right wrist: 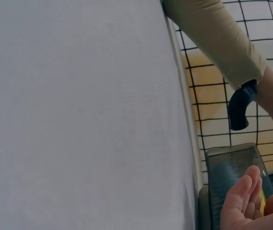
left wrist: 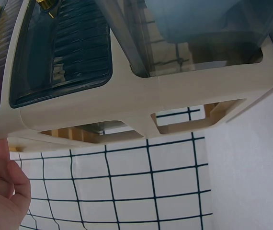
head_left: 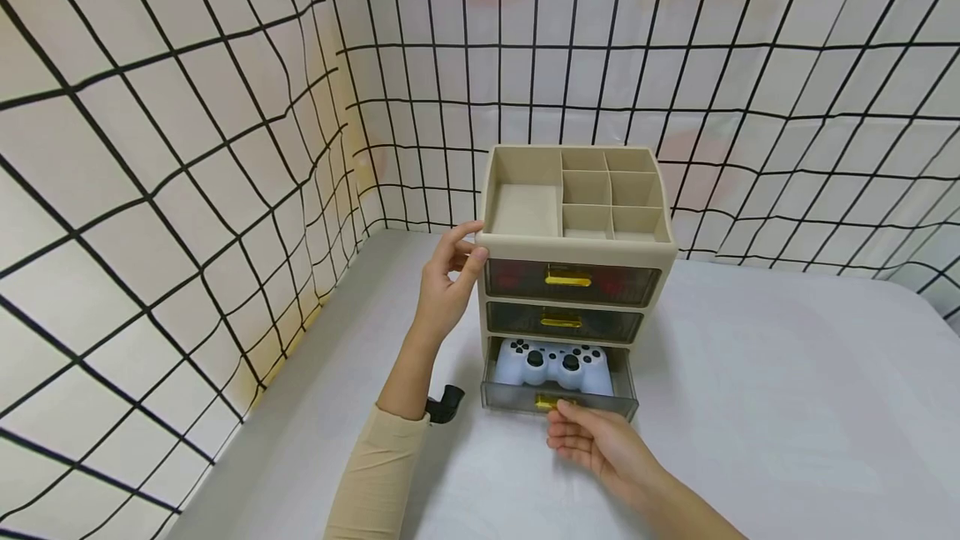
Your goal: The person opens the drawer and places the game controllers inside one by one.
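Observation:
A beige desktop drawer organizer point(head_left: 577, 251) stands upright on the white surface. Its bottom drawer point(head_left: 504, 397), with a smoky clear front, is pulled part way out, and a pale blue game controller point(head_left: 553, 373) lies inside. My right hand point(head_left: 600, 444) pinches the gold handle point(head_left: 546, 401) of that drawer; in the right wrist view the yellow handle point(right wrist: 262, 201) shows between thumb and fingers. At the organizer's upper left corner, my left hand point(head_left: 448, 282) rests with its fingertips against the side. The left wrist view shows those fingers point(left wrist: 1, 160) touching the beige side wall.
Above sit two closed dark drawers, the top drawer point(head_left: 517, 280) and the middle drawer point(head_left: 517, 317), each with a gold handle. Open compartments point(head_left: 588, 187) form the organizer's top. A black curved piece point(head_left: 447, 403) is on the left wrist. Black-gridded white walls point(head_left: 562, 48) enclose the back and left.

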`<state>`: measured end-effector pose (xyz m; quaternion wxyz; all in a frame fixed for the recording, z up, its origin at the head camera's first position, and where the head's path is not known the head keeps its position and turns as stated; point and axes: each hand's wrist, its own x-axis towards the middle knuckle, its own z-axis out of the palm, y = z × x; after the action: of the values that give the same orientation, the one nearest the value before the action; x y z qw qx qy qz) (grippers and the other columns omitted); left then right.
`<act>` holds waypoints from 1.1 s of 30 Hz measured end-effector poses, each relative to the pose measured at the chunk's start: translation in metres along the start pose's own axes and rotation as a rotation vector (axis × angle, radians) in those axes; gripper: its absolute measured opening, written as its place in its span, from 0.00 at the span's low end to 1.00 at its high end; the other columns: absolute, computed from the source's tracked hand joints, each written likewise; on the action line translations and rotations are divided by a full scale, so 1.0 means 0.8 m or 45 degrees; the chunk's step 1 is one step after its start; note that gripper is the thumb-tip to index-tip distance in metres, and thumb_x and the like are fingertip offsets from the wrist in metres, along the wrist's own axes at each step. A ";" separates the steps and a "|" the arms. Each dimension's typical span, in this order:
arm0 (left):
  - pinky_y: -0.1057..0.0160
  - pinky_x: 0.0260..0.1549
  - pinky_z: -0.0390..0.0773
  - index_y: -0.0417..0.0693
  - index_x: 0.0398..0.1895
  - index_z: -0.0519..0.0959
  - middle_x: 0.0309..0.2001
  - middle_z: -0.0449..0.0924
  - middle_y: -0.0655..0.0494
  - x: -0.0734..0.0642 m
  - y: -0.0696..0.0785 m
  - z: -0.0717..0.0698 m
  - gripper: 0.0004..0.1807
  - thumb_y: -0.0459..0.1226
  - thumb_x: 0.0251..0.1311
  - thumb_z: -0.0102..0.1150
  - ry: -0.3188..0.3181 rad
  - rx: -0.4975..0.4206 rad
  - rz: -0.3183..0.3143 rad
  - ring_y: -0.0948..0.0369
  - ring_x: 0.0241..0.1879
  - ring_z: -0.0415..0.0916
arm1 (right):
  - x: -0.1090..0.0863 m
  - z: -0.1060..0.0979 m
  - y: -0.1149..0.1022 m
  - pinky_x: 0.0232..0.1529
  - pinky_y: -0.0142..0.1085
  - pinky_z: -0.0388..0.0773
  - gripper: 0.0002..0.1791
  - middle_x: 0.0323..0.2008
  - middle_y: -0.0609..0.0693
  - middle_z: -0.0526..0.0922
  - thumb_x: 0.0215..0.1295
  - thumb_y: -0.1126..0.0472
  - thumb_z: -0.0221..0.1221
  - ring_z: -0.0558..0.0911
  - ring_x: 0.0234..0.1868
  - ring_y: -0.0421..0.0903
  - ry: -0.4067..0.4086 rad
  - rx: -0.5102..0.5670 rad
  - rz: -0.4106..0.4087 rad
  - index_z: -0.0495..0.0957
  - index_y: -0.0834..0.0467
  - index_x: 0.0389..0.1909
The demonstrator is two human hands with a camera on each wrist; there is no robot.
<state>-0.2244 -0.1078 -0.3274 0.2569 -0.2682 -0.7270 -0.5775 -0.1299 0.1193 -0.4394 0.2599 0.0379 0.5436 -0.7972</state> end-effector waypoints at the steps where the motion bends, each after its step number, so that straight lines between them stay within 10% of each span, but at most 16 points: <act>1: 0.55 0.37 0.73 0.34 0.59 0.69 0.37 0.76 0.36 0.000 0.000 0.000 0.18 0.26 0.67 0.51 0.000 -0.001 0.002 0.46 0.32 0.73 | 0.001 0.000 -0.001 0.44 0.34 0.80 0.13 0.33 0.52 0.85 0.72 0.57 0.55 0.84 0.36 0.43 0.000 0.008 0.005 0.82 0.63 0.39; 33: 0.59 0.38 0.73 0.34 0.59 0.69 0.36 0.76 0.37 0.000 0.000 0.000 0.18 0.26 0.67 0.51 0.001 -0.002 -0.003 0.48 0.33 0.74 | 0.026 -0.004 -0.019 0.44 0.34 0.80 0.11 0.35 0.51 0.84 0.74 0.60 0.53 0.84 0.36 0.43 0.019 0.121 -0.008 0.82 0.61 0.37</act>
<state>-0.2246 -0.1080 -0.3273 0.2563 -0.2673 -0.7268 -0.5785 -0.1553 0.1184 -0.4351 0.2512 0.0542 0.5073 -0.8226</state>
